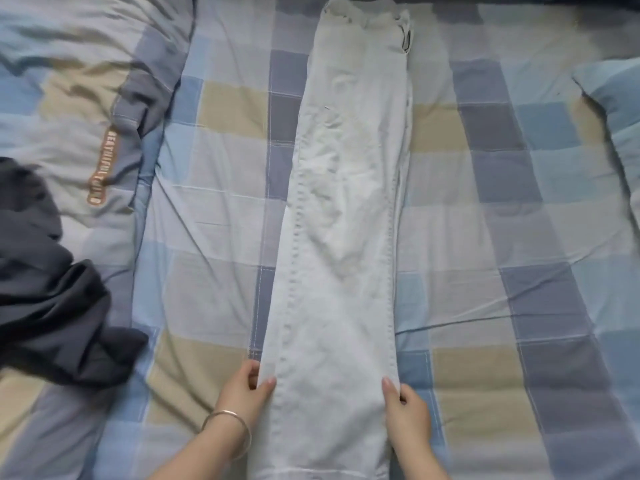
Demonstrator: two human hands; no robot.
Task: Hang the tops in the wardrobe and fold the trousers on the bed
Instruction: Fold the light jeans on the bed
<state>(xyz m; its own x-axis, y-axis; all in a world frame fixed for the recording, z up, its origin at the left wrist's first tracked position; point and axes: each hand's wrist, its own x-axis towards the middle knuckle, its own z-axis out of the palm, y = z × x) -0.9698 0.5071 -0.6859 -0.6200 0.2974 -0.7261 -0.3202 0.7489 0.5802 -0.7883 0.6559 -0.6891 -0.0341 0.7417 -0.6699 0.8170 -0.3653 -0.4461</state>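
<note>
Left grip: the left hand [242,386] pinches the left edge of the trousers [343,237] near the hem, thumb on top of the cloth, fingers curled at the edge; a thin bangle [230,426] circles the wrist.
Right grip: the right hand [407,410] pinches the right edge of the same leg end, thumb on the fabric, fingers tucked at the side.
Surroundings: a dark grey garment [52,306] lies crumpled at 9 o'clock, well apart from the hands; a quilt [79,98] with a lettered strip is bunched at 10 o'clock; a pillow [613,109] sits at 2 o'clock. Nothing lies over the trousers.
Trousers, look: pale, nearly white, folded lengthwise leg on leg, lightly creased, stitched seams along both sides.
Trousers, place: flat on the checked bed [485,237], running from the hem between both hands at 6 o'clock up to the waistband at 12 o'clock.
</note>
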